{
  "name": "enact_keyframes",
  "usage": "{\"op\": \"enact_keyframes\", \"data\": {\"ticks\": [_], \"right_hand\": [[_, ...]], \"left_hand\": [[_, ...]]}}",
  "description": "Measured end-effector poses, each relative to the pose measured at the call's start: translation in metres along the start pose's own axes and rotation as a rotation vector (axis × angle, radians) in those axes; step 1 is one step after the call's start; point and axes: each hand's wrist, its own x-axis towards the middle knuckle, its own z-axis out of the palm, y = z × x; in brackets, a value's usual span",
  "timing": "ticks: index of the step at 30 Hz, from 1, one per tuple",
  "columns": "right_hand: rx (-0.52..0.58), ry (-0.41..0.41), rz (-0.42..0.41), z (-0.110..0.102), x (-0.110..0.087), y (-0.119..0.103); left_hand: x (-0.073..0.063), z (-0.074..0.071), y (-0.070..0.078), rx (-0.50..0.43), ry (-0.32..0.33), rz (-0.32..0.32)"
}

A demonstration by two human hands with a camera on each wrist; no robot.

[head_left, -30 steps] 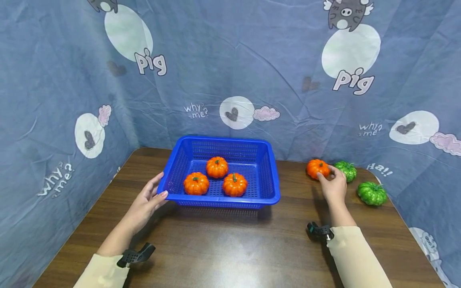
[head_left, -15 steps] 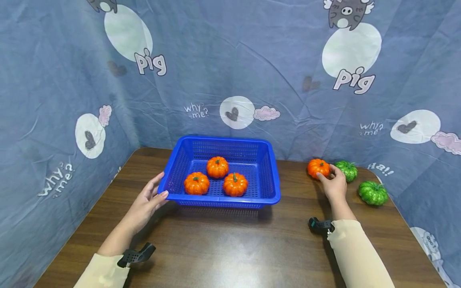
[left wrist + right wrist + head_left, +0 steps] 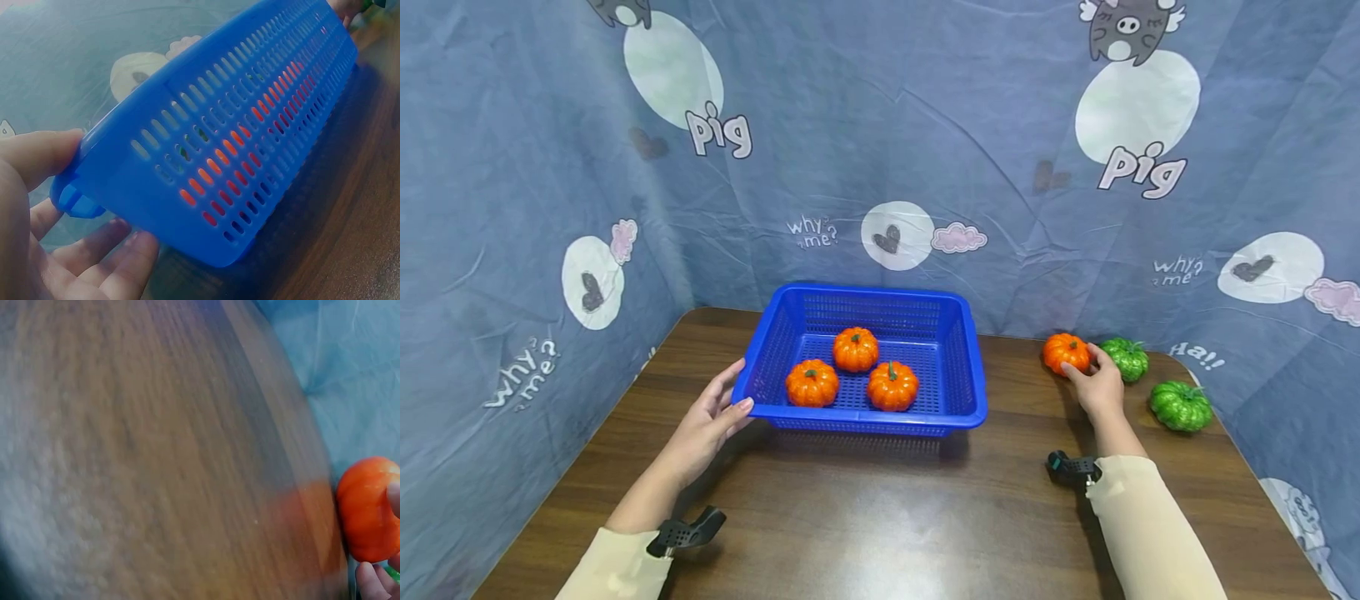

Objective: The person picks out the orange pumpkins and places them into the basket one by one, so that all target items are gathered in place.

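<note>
My left hand holds the blue plastic basket by its left front corner. In the left wrist view the thumb lies on the basket's rim and the fingers are curled underneath. Three small orange pumpkins sit inside: a left one, a back one and a right one. Over at the right, my right hand grips another orange pumpkin between thumb and fingers, close to the table's back edge. The right wrist view shows this pumpkin with fingertips at its side.
Just right of the gripped pumpkin lies a green pumpkin, with a second green pumpkin nearer the table's right edge. Blue printed cloth hangs behind and beside the brown wooden table.
The view has shifted slightly. Both hands keep their grips, on the basket and on the orange pumpkin, while the right forearm has turned a little.
</note>
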Motion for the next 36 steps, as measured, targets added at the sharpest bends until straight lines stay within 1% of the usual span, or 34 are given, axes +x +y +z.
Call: {"op": "enact_keyframes", "data": {"ticks": [9, 17, 27, 36], "right_hand": [[-0.005, 0.008, -0.010, 0.000, 0.000, 0.003], [0.022, 0.005, -0.024, -0.001, -0.001, 0.004], [0.012, 0.024, -0.034, -0.012, -0.009, -0.005], [0.001, -0.018, -0.066, -0.024, -0.023, -0.023]], "left_hand": [[0.000, -0.001, -0.002, 0.024, 0.008, -0.022], [-0.001, -0.001, -0.002, 0.036, 0.010, -0.031], [0.000, -0.001, -0.002, 0.022, 0.007, -0.020], [0.001, -0.001, -0.001, 0.039, 0.013, -0.027]]}}
